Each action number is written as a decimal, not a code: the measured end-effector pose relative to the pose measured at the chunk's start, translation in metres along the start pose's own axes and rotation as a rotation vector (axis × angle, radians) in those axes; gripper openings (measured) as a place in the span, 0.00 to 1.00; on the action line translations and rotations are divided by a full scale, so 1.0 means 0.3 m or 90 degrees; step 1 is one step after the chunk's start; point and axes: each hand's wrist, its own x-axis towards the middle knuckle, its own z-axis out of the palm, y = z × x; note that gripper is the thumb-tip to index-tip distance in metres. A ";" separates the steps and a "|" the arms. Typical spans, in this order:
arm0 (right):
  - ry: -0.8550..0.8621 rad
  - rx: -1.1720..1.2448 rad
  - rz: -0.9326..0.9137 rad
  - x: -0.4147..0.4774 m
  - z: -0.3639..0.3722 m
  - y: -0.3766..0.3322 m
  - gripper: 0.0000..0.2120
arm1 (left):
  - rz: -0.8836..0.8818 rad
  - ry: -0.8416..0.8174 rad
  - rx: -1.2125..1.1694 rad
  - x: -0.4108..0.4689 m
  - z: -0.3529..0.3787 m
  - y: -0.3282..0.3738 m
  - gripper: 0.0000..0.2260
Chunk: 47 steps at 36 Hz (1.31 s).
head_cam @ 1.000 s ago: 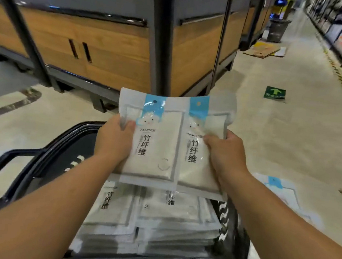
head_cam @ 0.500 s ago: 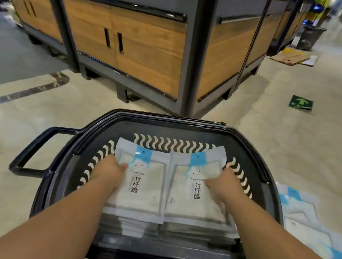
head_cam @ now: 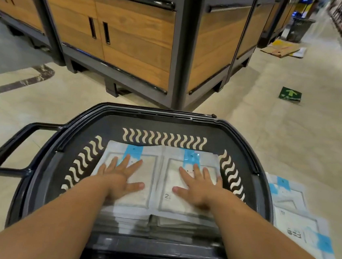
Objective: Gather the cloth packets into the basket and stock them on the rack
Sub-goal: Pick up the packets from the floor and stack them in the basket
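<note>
Shop floor (head_cam: 291, 142), basket (head_cam: 161, 114) at 12 o'clock.
My left grip (head_cam: 122, 173) and right grip (head_cam: 199, 184) press flat, fingers straight, grasping nothing; uneven pressure could skew the packets (head_cam: 170, 205).

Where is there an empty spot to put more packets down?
Inside the basket it is crowded: two packet stacks fill it side by side, with the left hand and right hand flat on top. Bare floor lies between the handle and the wooden display stand. Right of the basket, loose packets cover the floor.
</note>
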 end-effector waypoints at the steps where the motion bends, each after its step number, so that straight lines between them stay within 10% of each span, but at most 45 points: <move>1: -0.003 -0.008 0.000 -0.002 0.002 0.001 0.36 | 0.001 0.000 0.002 -0.002 0.004 -0.006 0.35; 12: 0.031 0.000 -0.004 -0.025 -0.012 -0.011 0.35 | -0.006 -0.014 0.029 0.012 -0.022 -0.004 0.36; 23: 0.471 0.014 0.000 -0.185 -0.225 0.092 0.22 | 0.106 0.269 0.044 0.004 -0.273 0.229 0.25; 47: 0.379 0.014 0.434 -0.878 0.056 1.087 0.33 | 0.515 0.311 0.151 0.015 -0.104 1.405 0.30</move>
